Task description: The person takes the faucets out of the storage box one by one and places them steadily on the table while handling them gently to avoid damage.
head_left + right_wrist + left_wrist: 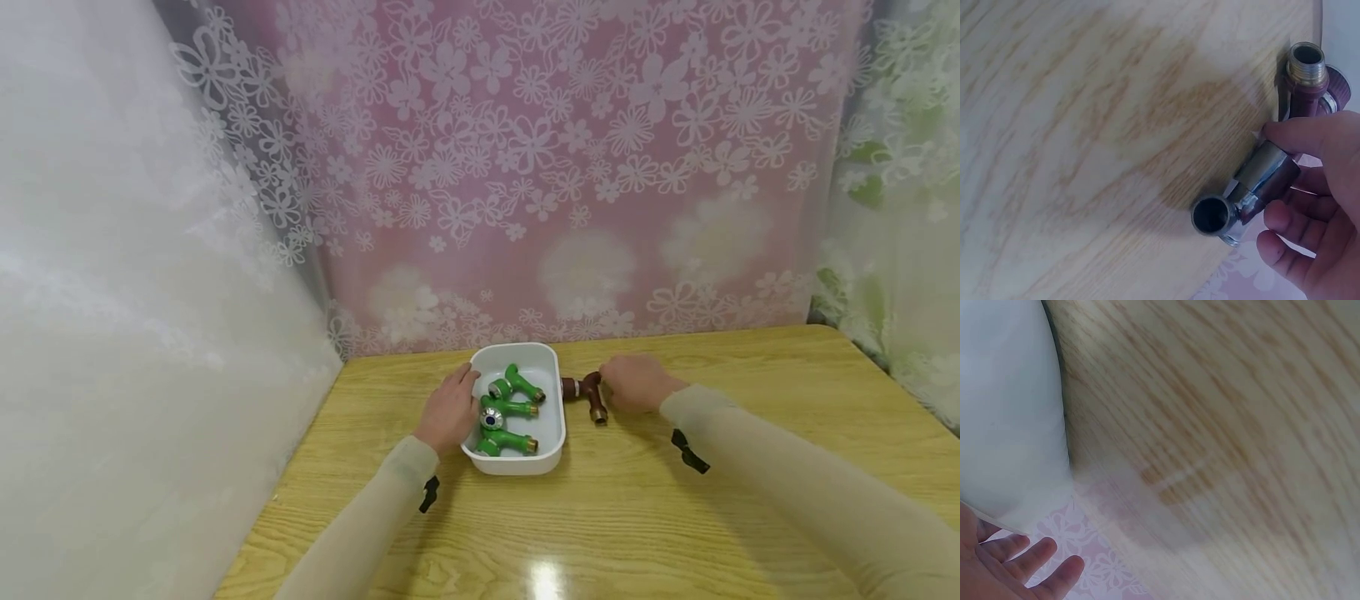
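Observation:
A white tub (517, 468) holds three green taps, one (519, 382) at the far end, another (510, 408) with a silvery handle in the middle, and a third (512, 440) nearest me. My left hand (450, 408) rests at the tub's left rim, its fingers (1035, 556) loosely extended and spread. To the tub's right lies a brown tap (588, 388), its threaded end (1307, 65) showing in the right wrist view. Between thumb and fingers, my right hand (1329, 181) pinches a dark metal valve (1266, 167) with a round open end; in the head view the hand hides it.
Everything stands on a wood-grain table (570, 533) near its back edge. A pink flowered curtain (525, 208) hangs behind it, a white sheet (150, 333) on the left and a leaf-patterned one (892, 208) on the right.

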Demonstrator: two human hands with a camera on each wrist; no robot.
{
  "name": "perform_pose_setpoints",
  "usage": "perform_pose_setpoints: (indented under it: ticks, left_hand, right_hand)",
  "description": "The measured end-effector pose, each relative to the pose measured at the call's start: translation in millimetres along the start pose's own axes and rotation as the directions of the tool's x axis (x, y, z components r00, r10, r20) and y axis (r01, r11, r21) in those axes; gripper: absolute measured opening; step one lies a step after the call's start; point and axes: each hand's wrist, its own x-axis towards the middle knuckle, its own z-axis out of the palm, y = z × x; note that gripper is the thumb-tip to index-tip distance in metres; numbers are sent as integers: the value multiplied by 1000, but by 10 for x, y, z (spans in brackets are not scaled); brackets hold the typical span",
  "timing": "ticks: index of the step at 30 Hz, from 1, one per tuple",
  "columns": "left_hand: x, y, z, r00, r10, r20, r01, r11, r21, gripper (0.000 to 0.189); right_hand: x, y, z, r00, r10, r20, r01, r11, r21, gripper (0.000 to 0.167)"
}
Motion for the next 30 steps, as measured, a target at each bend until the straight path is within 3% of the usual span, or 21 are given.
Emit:
perform_pose_setpoints:
  ticks: [4,11,20,30]
  left_hand:
    - [-9,-10,13,1000,-4,4,4,1000,-3,47]
    - [2,-22,29,1000,-4,-1,4,1000,-10,46]
    - [4,-13,6,1000,0,-6,0,1000,-4,46]
    - [-9,8,-18,1000,1,3,-1,1000,-7,46]
  right_hand:
    - [14,-2,37,1000,16,10,-16,999,28,19]
    - [-21,13,8,997,41,62,-43,998,35,2]
    - [-136,127,-51,996,12,91,-12,1000,9,29]
    - [-248,165,-113,1000,-12,17,12,1000,-8,10]
